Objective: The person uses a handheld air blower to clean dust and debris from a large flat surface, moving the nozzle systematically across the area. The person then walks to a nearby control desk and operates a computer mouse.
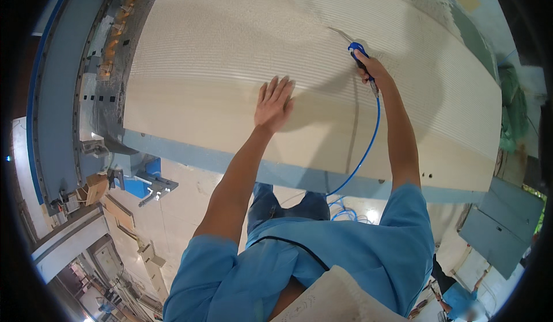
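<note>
At one o'clock, the right hand (374,70) is wrapped around a blue air gun (356,47), hiding part of it. Near twelve, the left hand (273,110), fingers straight, holding nothing, seems flat on a big cream board (230,45), cut off up top.

The blue-grey bed (201,155) is carrying one broad cream panel (224,45), and look at it, finely ridged across most of it, smoother along the near side! Pale debris (429,0) dusts the bed's far side. Down on the floor (187,198), blue hose (344,212) lies loosely coiled.
</note>
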Action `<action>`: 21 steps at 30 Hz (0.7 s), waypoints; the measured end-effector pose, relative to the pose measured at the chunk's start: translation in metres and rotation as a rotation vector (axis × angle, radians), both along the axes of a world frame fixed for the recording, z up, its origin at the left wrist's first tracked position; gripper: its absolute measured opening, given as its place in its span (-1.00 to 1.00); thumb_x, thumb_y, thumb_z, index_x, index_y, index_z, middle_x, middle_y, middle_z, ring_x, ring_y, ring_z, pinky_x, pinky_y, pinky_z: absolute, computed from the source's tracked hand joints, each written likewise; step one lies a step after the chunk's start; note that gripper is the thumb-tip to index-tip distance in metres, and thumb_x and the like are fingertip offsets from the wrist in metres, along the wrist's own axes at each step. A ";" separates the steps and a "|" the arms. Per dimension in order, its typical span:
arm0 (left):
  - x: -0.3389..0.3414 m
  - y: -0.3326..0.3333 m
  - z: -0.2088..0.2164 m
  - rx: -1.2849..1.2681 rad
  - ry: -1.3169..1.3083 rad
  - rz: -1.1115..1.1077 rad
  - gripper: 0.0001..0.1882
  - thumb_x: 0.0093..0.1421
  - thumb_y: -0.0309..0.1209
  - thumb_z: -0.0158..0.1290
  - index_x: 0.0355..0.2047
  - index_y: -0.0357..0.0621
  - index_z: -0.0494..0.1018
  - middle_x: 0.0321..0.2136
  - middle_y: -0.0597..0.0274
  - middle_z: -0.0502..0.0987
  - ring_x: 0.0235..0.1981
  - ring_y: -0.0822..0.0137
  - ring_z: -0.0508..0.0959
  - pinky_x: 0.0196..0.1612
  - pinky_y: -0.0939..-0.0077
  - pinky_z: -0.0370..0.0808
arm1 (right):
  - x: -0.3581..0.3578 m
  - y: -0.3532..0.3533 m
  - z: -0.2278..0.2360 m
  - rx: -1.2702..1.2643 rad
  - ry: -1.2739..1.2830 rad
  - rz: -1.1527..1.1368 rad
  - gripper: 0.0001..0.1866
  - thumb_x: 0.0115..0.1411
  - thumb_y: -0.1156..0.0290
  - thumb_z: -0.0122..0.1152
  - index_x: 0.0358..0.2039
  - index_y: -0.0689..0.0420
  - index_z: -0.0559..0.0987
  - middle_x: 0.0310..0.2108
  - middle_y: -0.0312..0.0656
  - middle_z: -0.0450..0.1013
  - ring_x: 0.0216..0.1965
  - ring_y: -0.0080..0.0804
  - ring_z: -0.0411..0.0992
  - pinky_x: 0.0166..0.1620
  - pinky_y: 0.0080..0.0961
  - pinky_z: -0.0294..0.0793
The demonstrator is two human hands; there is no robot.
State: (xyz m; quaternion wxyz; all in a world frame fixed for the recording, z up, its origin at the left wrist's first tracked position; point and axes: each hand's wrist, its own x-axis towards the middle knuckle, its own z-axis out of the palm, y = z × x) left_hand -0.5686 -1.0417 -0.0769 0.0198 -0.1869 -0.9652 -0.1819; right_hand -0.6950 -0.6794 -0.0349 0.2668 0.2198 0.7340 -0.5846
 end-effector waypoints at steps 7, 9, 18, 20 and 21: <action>-0.002 -0.062 -0.012 -0.054 -0.009 0.018 -0.36 0.49 0.02 -0.22 0.51 0.20 0.08 0.52 0.34 0.07 0.55 0.11 -0.03 0.56 0.07 -0.14 | 0.098 -0.089 0.010 -0.044 -0.094 0.105 -0.42 0.31 -0.21 0.26 -0.61 -0.02 0.42 -0.74 -0.39 0.29 -0.75 -0.63 0.19 -0.65 -0.51 0.26; -0.006 -0.111 -0.016 -0.123 0.009 0.068 -0.36 0.49 0.02 -0.22 0.51 0.20 0.08 0.53 0.34 0.06 0.55 0.10 -0.04 0.56 0.06 -0.14 | 0.112 -0.118 0.010 0.002 -0.115 0.222 -0.42 0.34 -0.17 0.25 -0.63 -0.01 0.42 -0.74 -0.37 0.29 -0.76 -0.62 0.18 -0.66 -0.50 0.24; -0.042 -0.288 -0.020 -0.104 0.171 0.268 -0.38 0.46 0.04 -0.19 0.45 0.18 0.19 0.44 0.26 0.23 0.48 0.00 0.12 0.52 -0.02 -0.02 | 0.055 -0.147 -0.018 -0.131 0.131 -0.399 -0.41 0.30 -0.28 0.23 -0.55 0.00 0.46 -0.72 -0.39 0.33 -0.74 -0.62 0.25 -0.63 -0.52 0.31; -0.045 -0.295 -0.021 -0.083 0.148 0.290 -0.39 0.45 0.03 -0.17 0.44 0.18 0.22 0.42 0.26 0.26 0.47 -0.01 0.15 0.51 -0.03 0.01 | 0.041 -0.154 -0.023 -0.254 0.123 -0.404 -0.40 0.27 -0.31 0.24 -0.53 -0.02 0.45 -0.71 -0.41 0.32 -0.72 -0.64 0.25 -0.62 -0.52 0.32; -0.045 -0.295 -0.021 -0.074 0.184 0.273 -0.39 0.45 0.03 -0.17 0.44 0.17 0.22 0.42 0.26 0.26 0.47 -0.01 0.15 0.51 -0.03 0.02 | 0.035 -0.162 -0.024 -0.282 0.104 -0.307 -0.40 0.26 -0.32 0.25 -0.53 -0.03 0.44 -0.70 -0.42 0.31 -0.72 -0.64 0.24 -0.62 -0.53 0.32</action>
